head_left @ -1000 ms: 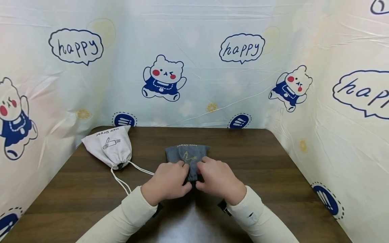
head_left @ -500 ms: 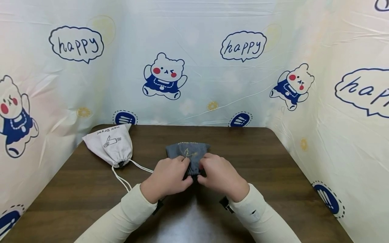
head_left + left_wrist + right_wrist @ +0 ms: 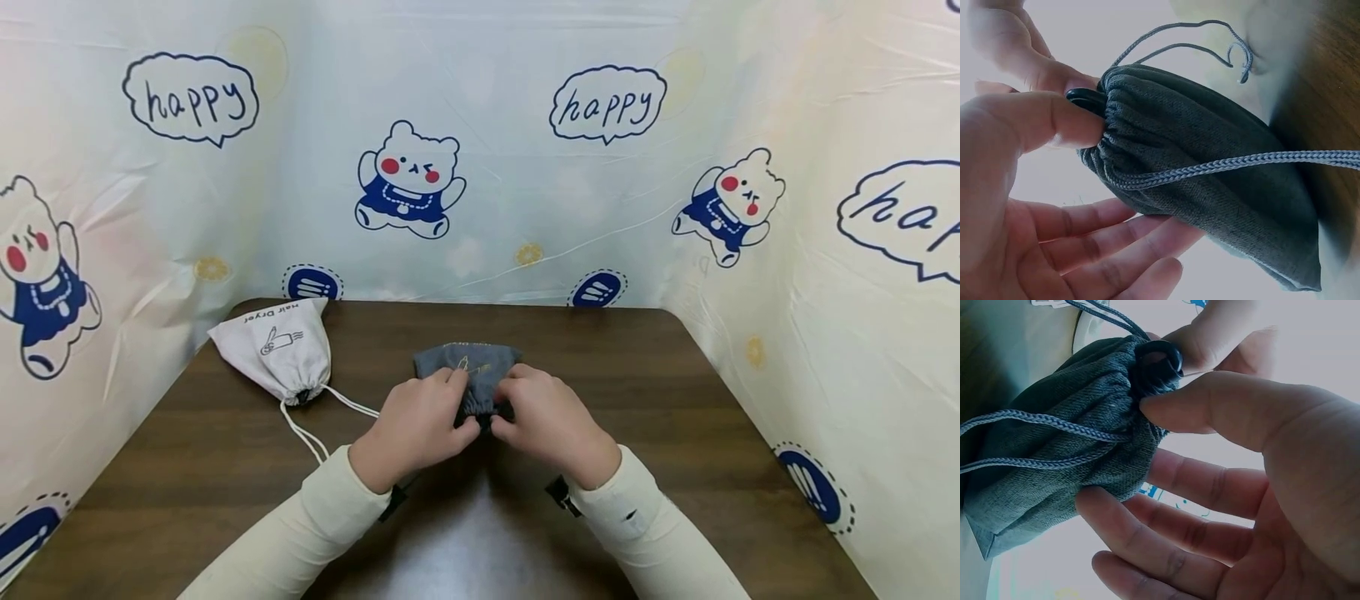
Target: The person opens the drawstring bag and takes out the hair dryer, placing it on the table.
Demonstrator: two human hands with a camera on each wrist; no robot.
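Observation:
A dark grey drawstring bag (image 3: 483,379) with yellow printing lies at the middle of the table, its gathered mouth toward the person. My left hand (image 3: 416,421) grips the mouth on the left side, thumb on top and fingers underneath. On the opposite side my right hand (image 3: 555,421) holds it the same way, the two thumbs close together. The right wrist view shows a black loop (image 3: 1175,357) poking out of the mouth between the thumbs. Grey drawcords (image 3: 1222,167) trail from both sides of the bag. Whatever else lies inside is hidden by the cloth.
A white drawstring bag (image 3: 288,354) labelled "Hair Dryer" lies at the back left of the brown wooden table (image 3: 615,350). Its white cords (image 3: 303,429) run toward my left forearm. A patterned curtain (image 3: 487,167) encloses the table's back and sides.
My hands and the grey bag's mouth have shifted slightly away from the person, and the bag's mouth looks more bunched. The head view has tipped down a little. The white bag stays put.

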